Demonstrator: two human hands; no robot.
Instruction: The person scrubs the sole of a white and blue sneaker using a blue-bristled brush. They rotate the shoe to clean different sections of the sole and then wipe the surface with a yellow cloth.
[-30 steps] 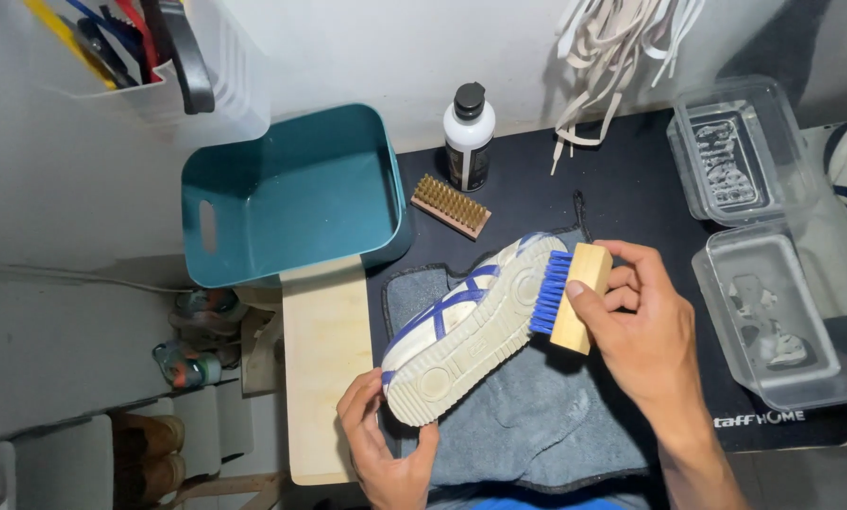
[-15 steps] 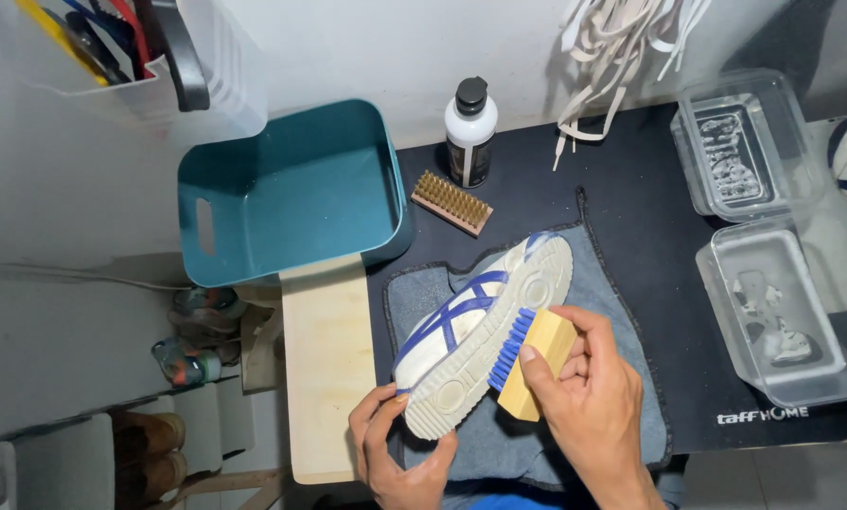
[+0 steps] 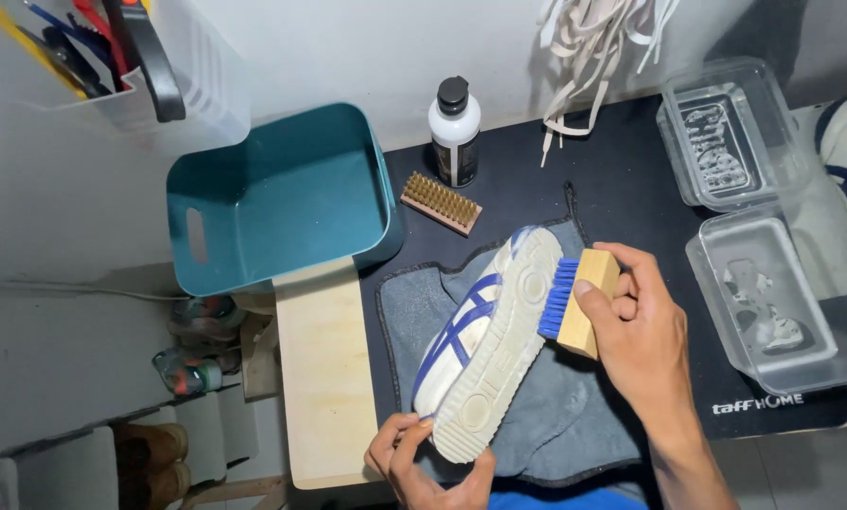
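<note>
Your right hand [image 3: 645, 335] grips a wooden brush [image 3: 579, 300] w/ blue bristles on the sneaker's [image 3: 485, 354] ridged cream sole, frame center. Left hand [image 3: 423, 463] clamps its heel, bottom center. White bottle [image 3: 455, 132] w/ black cap & dark label stands upper center.

The right hand [image 3: 643, 332] presses a blue-bristled wooden brush [image 3: 579, 300] against the sneaker [image 3: 488, 351] sole, whose heel the left hand [image 3: 423, 463] grips.

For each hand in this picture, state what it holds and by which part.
The left hand grips the white sneaker at its heel end. The right hand holds the blue-bristled brush by its wooden block.
</note>
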